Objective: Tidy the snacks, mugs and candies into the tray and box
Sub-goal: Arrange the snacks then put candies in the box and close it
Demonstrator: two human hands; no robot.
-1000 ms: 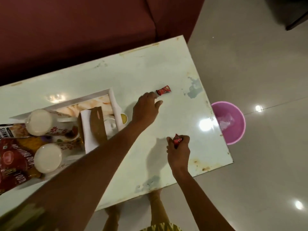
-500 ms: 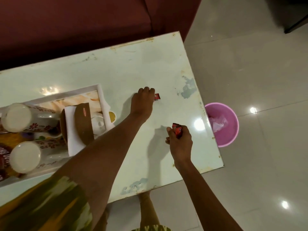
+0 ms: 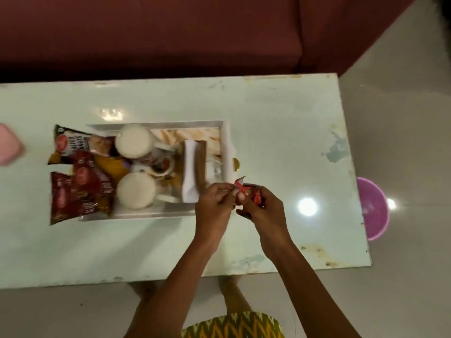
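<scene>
My left hand [image 3: 214, 203] and my right hand [image 3: 263, 208] meet just off the tray's near right corner, both pinching red-wrapped candies [image 3: 246, 192]. The white tray [image 3: 227, 142] lies on the table. It holds two white mugs [image 3: 134, 140] [image 3: 135, 193], red and dark snack packets [image 3: 80, 181] at its left end, and a small brown and white box [image 3: 194, 167] at its right end. Part of the box is hidden behind my left hand.
The pale glass table [image 3: 280, 118] has worn patches near its right edge. A dark red sofa [image 3: 170, 32] runs along the far side. A pink bucket [image 3: 373, 211] sits on the floor to the right. A pink object [image 3: 8, 145] shows at the left edge.
My left hand picked the red candy off the table and came back toward me. Both hands have joined beside the tray. The view swung left, bringing the whole tray into sight.
</scene>
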